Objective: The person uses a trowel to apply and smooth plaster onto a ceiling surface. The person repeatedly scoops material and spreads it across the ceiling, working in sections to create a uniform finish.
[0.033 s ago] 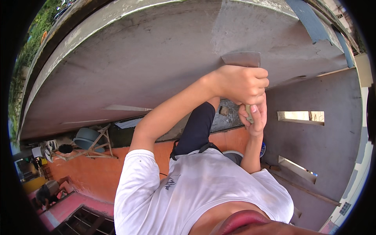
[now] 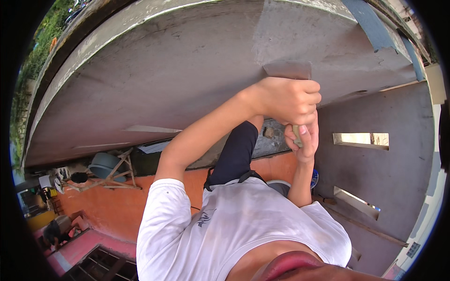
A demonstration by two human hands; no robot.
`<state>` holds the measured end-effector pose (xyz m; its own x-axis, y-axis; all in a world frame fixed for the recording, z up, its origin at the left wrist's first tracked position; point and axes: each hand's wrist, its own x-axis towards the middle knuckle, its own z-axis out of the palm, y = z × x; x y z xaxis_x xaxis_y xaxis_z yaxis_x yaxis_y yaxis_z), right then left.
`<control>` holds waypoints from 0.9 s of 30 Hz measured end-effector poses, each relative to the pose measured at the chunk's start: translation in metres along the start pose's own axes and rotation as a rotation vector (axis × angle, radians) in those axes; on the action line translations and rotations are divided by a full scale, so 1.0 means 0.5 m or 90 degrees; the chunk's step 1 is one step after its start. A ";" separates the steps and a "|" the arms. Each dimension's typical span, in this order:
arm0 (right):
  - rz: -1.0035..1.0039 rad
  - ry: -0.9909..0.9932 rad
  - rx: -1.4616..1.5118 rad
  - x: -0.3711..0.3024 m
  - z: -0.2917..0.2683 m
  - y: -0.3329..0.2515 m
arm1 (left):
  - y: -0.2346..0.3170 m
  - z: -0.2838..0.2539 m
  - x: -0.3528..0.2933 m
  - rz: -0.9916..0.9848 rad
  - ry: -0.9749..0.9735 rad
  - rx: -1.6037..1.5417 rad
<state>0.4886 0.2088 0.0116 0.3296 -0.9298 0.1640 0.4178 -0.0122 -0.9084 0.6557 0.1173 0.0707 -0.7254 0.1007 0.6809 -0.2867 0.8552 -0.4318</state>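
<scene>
My left hand point(image 2: 291, 99) is closed in a fist around the upper part of a broad-bladed scraper. The scraper's metal blade point(image 2: 289, 69) sticks out above the fist, with its wide edge against or very close to the grey wall point(image 2: 164, 70). Below the fist, my right hand point(image 2: 303, 139) grips the pale greenish handle point(image 2: 297, 135), its thumb lying along it. Both hands are stacked on the one tool. A lighter, smoother patch point(image 2: 300, 33) of wall surface lies just above the blade.
On the right, a grey side wall point(image 2: 375, 112) has narrow slots. Bluish strips point(image 2: 370, 23) hang at the wall's upper right edge. A grey basin point(image 2: 107, 166) rests on a wooden stand at left. A small block point(image 2: 268, 132) lies near my leg. Another person point(image 2: 58, 230) is at far lower left.
</scene>
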 end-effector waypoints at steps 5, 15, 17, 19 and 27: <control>0.004 0.018 0.004 0.002 0.013 -0.006 | -0.004 -0.006 0.005 -0.009 -0.017 -0.033; -0.017 -0.010 0.047 0.020 0.045 -0.008 | -0.024 -0.045 0.009 0.013 -0.051 0.000; -0.022 -0.022 0.057 0.019 0.053 -0.001 | -0.026 -0.054 0.006 0.017 -0.067 -0.006; 0.001 -0.009 0.066 -0.001 0.054 0.002 | -0.012 -0.041 0.001 0.010 -0.063 -0.060; 0.050 0.007 0.217 -0.013 0.056 0.042 | -0.011 -0.039 -0.002 0.026 -0.178 -0.130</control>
<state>0.5188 0.2250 0.0023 0.3632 -0.9271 0.0929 0.6513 0.1813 -0.7368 0.6704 0.1223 0.0838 -0.8850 0.0176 0.4653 -0.1432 0.9405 -0.3081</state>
